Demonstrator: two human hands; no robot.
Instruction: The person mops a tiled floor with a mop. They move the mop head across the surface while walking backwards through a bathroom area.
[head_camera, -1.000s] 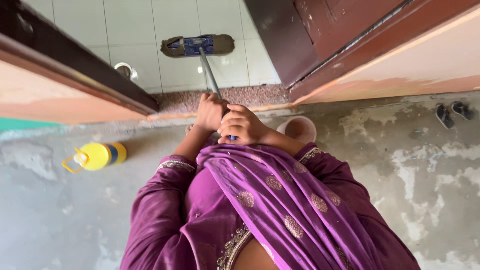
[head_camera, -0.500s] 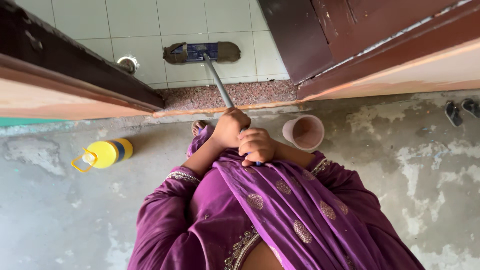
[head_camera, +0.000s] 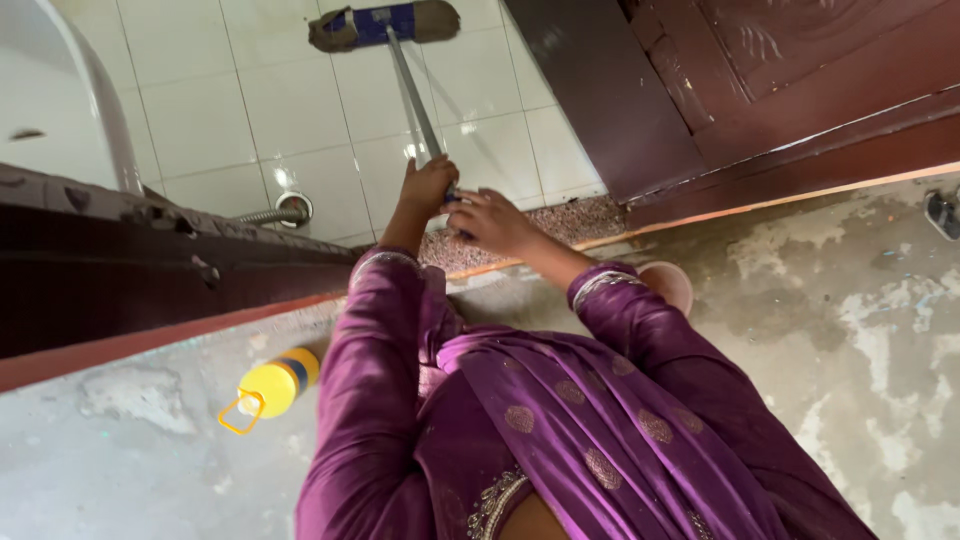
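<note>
At the far left, the curved side of a white ceramic fixture (head_camera: 60, 90) is showing above a dark brown wooden door frame (head_camera: 120, 260). Below the frame, on the rough grey concrete floor (head_camera: 120, 460), a yellow plastic bottle with a blue band and yellow handle loop (head_camera: 268, 388) is lying on its side. A round metal drain fitting with a ribbed hose (head_camera: 290, 210) is sitting on the white tiled floor (head_camera: 200, 120), just beyond the frame.

Further right, the left hand (head_camera: 428, 187) is clenching around the grey metal mop handle (head_camera: 408, 85), and the right hand (head_camera: 492, 220) is grasping the same handle just below it, at its blue-tipped end. The handle is running up across the tiles to the flat mop head with a blue plate and dirty grey pad (head_camera: 383, 24), which is lying on the tiled floor near the top edge. Both arms are wearing purple embroidered sleeves.

Right of the hands, a pink plastic mug (head_camera: 672, 283) is standing on the concrete floor, partly hidden by the right sleeve. A dark brown wooden door (head_camera: 780, 70) is filling the upper right.
</note>
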